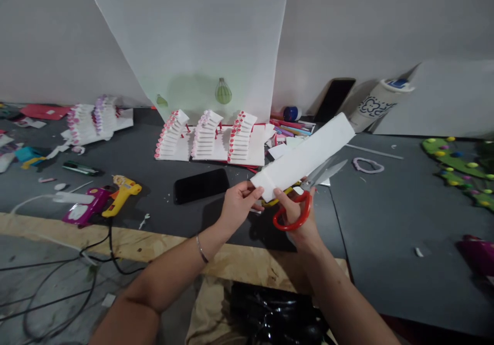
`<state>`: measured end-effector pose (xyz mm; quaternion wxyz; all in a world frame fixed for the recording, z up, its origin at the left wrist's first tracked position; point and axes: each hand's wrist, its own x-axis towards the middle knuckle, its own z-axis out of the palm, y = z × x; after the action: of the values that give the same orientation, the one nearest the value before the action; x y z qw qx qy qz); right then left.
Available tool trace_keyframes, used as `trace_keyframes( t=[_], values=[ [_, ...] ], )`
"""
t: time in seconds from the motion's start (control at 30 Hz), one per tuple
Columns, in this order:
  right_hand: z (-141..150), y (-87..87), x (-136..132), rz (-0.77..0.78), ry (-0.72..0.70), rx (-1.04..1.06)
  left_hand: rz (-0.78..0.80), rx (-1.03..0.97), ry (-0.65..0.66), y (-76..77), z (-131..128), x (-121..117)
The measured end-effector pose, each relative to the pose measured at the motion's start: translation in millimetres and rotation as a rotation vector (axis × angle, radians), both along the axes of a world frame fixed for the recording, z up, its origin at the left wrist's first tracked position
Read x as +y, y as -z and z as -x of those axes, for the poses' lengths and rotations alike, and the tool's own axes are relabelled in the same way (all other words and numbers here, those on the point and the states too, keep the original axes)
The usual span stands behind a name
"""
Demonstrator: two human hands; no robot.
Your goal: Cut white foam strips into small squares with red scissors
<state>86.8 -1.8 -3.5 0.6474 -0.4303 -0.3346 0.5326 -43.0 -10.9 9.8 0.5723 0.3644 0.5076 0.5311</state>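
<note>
My left hand [239, 203] is closed on the near left end of a long white strip [309, 155], which looks like card or foam board, pinched between thumb and fingers. In my right hand [303, 219] are red-handled scissors [295, 219], their blades pointing away to the right with a gap between them. The right thumb also presses on the strip's near edge. Raised above the table, the strip slants up to the right, in front of the scissor blades. Something yellow [283, 196] shows beneath it, partly hidden by my hands.
Three white stepped pieces with pink and red tips [241, 139] stand behind a black phone [201, 185]. A yellow glue gun [122, 195] and a green cutter [81, 168] lie left. Pencils [293, 127], a second phone [335, 98] and a white tumbler [376, 103] are at the back.
</note>
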Motion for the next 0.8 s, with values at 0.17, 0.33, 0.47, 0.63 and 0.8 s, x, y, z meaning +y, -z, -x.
trace_keyframes(
  t=[0.17,0.33,0.47,0.63,0.8],
  values=[
    [-5,-3.7,-1,0.006,0.003,-0.024,0.004,-0.076,0.039,1.9,-2,2],
    [-8,-2.7,-1,0.016,-0.024,-0.03,0.008,-0.1,0.037,5.3,-2,3],
    [-5,-6.6,-3,0.035,0.02,-0.061,0.021,-0.092,0.035,6.2,-1,3],
    [-2,-14.0,-5,0.01,0.028,-0.011,0.031,-0.102,0.053,3.8,-3,2],
    [-2,-10.9,-5,0.017,0.006,-0.016,0.038,-0.072,0.028,2.7,-4,1]
  ],
)
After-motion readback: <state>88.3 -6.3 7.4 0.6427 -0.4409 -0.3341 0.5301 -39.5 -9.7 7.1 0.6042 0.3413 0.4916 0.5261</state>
